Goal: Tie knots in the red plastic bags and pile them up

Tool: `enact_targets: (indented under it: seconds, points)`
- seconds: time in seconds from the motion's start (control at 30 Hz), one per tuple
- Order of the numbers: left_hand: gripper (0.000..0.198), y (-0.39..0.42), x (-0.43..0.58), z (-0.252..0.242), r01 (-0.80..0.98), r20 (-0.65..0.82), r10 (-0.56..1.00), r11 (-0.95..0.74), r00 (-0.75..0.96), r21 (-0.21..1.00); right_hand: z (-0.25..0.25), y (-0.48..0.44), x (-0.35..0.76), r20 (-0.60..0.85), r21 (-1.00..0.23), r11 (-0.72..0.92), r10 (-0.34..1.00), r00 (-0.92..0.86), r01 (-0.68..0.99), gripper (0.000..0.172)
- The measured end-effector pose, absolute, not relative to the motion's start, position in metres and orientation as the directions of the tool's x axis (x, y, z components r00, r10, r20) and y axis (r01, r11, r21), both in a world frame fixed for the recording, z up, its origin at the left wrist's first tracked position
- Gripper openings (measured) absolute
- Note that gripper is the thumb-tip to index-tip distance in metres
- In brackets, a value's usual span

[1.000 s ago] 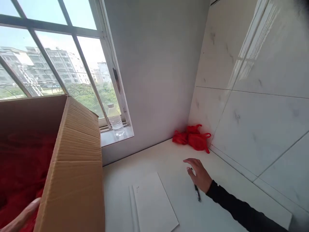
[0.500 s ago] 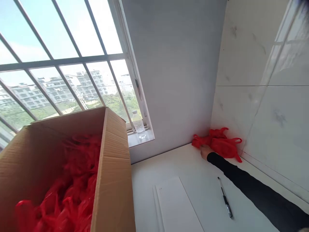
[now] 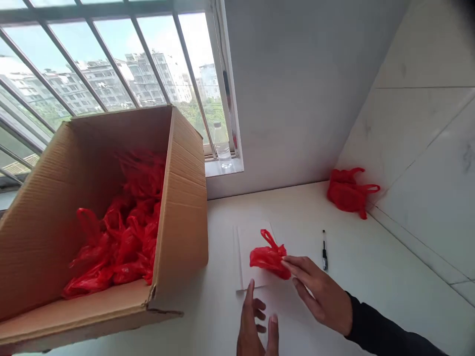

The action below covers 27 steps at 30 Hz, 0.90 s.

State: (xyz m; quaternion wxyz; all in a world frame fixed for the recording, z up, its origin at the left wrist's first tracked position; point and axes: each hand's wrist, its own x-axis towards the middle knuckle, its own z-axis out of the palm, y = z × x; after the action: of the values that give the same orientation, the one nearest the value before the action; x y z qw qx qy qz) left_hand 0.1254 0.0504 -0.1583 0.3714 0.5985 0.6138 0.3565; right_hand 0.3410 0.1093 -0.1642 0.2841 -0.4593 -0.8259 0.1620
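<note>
A small red plastic bag (image 3: 267,260) with a loop handle sticking up is pinched at its right side by the fingers of my right hand (image 3: 319,291). It hangs over or rests on a white flat panel (image 3: 247,277); which of the two I cannot tell. My left hand (image 3: 256,329) is just below the bag, apart from it, with fingers spread and nothing in them. To the left, a large open cardboard box (image 3: 185,198) holds a heap of red plastic bags (image 3: 126,247).
More red plastic bags (image 3: 347,193) lie in the table's back right corner. A black and clear pen (image 3: 324,254) lies on the white table (image 3: 297,212), right of the panel. On the sill of the barred window stands a clear bottle (image 3: 222,148).
My right hand has come from the back corner toward me, bringing one red plastic bag over the panel. My left hand has entered from below. The view has tilted downward.
</note>
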Motion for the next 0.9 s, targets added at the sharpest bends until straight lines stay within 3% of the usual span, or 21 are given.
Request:
enact_targets:
  seconds: [0.07,0.13,0.3,0.47,0.63,0.8,0.9]
  points:
    - [0.054,0.041,0.132,-0.168,0.469,-0.031,0.997,0.059,-0.066,0.881,-0.164,0.066,0.324,0.309,-0.580,0.602,0.786,-0.536,0.548,0.058]
    - [0.040,0.032,0.133,-0.174,0.456,-0.065,0.996,0.084,-0.056,0.886,-0.166,0.041,0.317,0.305,-0.640,0.604,0.767,-0.565,0.475,0.059]
    - [0.028,0.015,0.128,-0.179,0.399,-0.138,0.989,0.150,-0.059,0.904,-0.176,0.038,0.318,0.301,-0.721,0.463,0.879,-0.368,0.515,0.046]
    - [0.026,0.003,0.131,-0.186,0.315,-0.116,0.993,0.114,-0.013,0.942,-0.193,0.044,0.308,0.327,-0.715,0.488,0.866,-0.378,0.501,0.026]
    - [0.023,-0.009,0.125,-0.199,0.379,-0.093,0.993,0.113,-0.071,0.918,-0.184,0.030,0.312,0.325,-0.805,0.415,0.906,-0.271,0.423,0.012]
    - [0.024,-0.010,0.116,-0.207,0.432,-0.024,0.998,0.046,-0.055,0.901,-0.146,0.017,0.324,0.238,-0.952,0.259,0.962,-0.135,0.164,0.005]
    - [0.025,-0.005,0.113,-0.207,0.455,0.009,0.999,0.012,-0.045,0.890,-0.130,0.012,0.327,0.221,-0.975,0.221,0.975,-0.039,0.011,0.002]
